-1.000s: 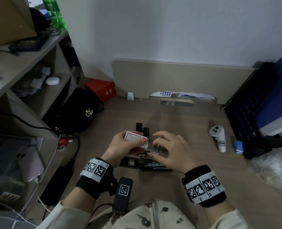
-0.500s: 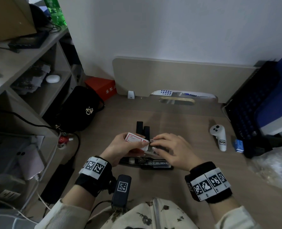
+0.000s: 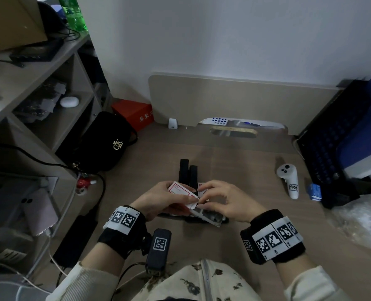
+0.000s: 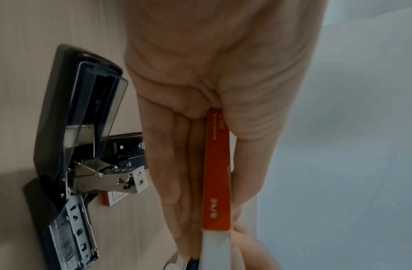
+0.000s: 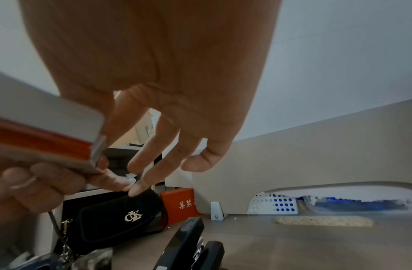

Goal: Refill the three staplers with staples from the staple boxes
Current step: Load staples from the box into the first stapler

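Note:
My left hand (image 3: 165, 200) grips a red-and-white staple box (image 3: 178, 190), seen edge-on with its orange side (image 4: 216, 173) in the left wrist view. My right hand (image 3: 202, 197) pinches the white end flap of that box (image 5: 50, 135) with thumb and forefinger, its other fingers (image 5: 195, 162) spread. Under both hands a black stapler (image 3: 210, 218) lies opened flat on the desk, its metal magazine (image 4: 73, 228) showing. Two more black staplers (image 3: 184, 170) (image 3: 193, 175) lie just behind. A second staple box (image 4: 112, 199) lies on the desk beside them.
A white controller (image 3: 289, 181) and a small blue box (image 3: 315, 191) lie to the right, with a dark crate (image 3: 332, 148) and a plastic bag (image 3: 362, 218) beyond. A black handbag (image 3: 106, 144), a red box (image 3: 134, 114) and shelves (image 3: 39, 88) stand left.
My right hand has lifted from the opened stapler to the end of the staple box. The box's white end flap now sticks out. The left hand has kept hold of the box.

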A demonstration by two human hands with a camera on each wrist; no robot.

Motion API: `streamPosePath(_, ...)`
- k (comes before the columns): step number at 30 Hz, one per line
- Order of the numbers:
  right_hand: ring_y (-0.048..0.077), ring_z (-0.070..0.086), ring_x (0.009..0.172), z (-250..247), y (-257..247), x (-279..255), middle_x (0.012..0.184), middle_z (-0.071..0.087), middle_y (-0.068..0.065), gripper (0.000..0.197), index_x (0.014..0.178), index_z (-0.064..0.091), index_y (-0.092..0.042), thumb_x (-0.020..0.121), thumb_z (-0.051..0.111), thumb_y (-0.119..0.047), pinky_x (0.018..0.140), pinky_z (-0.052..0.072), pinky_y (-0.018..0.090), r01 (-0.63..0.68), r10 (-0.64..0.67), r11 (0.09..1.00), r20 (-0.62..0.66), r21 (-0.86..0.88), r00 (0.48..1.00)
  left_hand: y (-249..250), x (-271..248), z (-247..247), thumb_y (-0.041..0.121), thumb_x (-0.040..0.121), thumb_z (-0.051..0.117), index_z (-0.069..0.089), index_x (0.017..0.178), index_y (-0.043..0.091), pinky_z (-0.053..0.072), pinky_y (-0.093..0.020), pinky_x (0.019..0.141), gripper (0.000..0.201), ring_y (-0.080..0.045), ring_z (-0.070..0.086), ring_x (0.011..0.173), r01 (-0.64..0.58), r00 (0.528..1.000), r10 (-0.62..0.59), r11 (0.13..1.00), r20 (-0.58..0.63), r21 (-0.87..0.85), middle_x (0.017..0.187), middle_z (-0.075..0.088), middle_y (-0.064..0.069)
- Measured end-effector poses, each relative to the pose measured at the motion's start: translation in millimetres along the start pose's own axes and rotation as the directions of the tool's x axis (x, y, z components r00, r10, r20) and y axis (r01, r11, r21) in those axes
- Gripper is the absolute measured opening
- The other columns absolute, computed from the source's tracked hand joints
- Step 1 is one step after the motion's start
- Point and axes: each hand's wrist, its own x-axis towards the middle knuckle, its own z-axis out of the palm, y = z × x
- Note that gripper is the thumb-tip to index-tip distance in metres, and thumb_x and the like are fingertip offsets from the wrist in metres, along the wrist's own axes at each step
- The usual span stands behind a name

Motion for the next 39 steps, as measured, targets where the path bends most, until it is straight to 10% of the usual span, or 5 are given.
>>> streamPosePath(11, 0.004, 0.057, 0.106, 15.6, 4.2, 6.7, 0.106, 0.057, -0.024, 0.015, 0.082, 0.072, -0.018, 0.089, 0.063, -0.028, 0.091, 0.050, 0.034, 0.056, -0.042, 0.996, -0.181, 0.074, 0.983, -6.8, 6.7, 0.3, 0.004, 0.079, 0.076, 0.068, 0.101, 0.010, 0.062, -0.031, 0.068, 0.024, -0.020, 0.073, 0.077, -0.018, 1.000, 0.018, 0.998, 0.003, -0.060, 0.085, 0.076, -0.007)
streamPosePath(14, 0.001, 0.061, 0.094, 13.9, 4.6, 5.9, 0.097, 0.063, -0.021, 0.038, 0.082, 0.070, -0.016, 0.090, 0.053, -0.049, 0.081, 0.050, 0.023, 0.091, -0.036, 0.987, -0.367, 0.134, 0.930, -9.4, 9.2, -2.1, 0.006, 0.079, 0.077, 0.068, 0.108, 0.006, 0.058, -0.025, 0.061, 0.030, -0.020, 0.074, 0.076, -0.030, 0.999, 0.028, 0.996, -0.026, -0.083, 0.087, 0.076, -0.009)
streamPosePath(17, 0.018, 0.066, 0.074, 6.9, 9.2, 2.4, 0.080, 0.070, -0.002, 0.053, 0.084, 0.070, -0.019, 0.086, 0.045, -0.066, 0.069, 0.054, 0.038, 0.017, 0.094, 0.974, -0.472, 0.225, 0.876, -16.6, 15.8, -8.8, 0.008, 0.076, 0.080, 0.066, 0.111, 0.005, 0.061, -0.032, 0.070, 0.039, -0.027, 0.074, 0.087, -0.052, 0.993, 0.035, 0.987, -0.110, -0.151, 0.101, 0.075, -0.016)
streamPosePath(24, 0.007, 0.053, 0.046, 5.8, 33.3, -2.5, 0.059, 0.063, 0.002, 0.027, 0.081, 0.067, -0.012, 0.087, 0.058, -0.037, 0.050, 0.043, 0.021, -0.084, 0.364, 0.843, -0.447, 0.532, 0.817, -28.6, 30.0, -12.3, 0.009, 0.074, 0.080, 0.066, 0.110, 0.009, 0.061, -0.032, 0.074, 0.038, -0.025, 0.074, 0.087, -0.166, 0.957, 0.067, 0.924, -0.283, -0.344, 0.100, 0.074, -0.014)
streamPosePath(39, 0.006, 0.065, 0.070, 40.5, 77.9, -4.4, 0.080, 0.070, 0.000, 0.014, 0.083, 0.068, -0.015, 0.075, 0.077, -0.008, 0.060, 0.048, 0.012, -0.279, 0.571, 0.664, -0.229, 0.694, 0.788, -34.4, 42.6, -17.6, 0.012, 0.072, 0.080, 0.064, 0.114, 0.008, 0.061, -0.030, 0.078, 0.045, -0.020, 0.073, 0.081, -0.207, 0.944, 0.068, 0.885, -0.324, -0.417, 0.098, 0.074, -0.011)
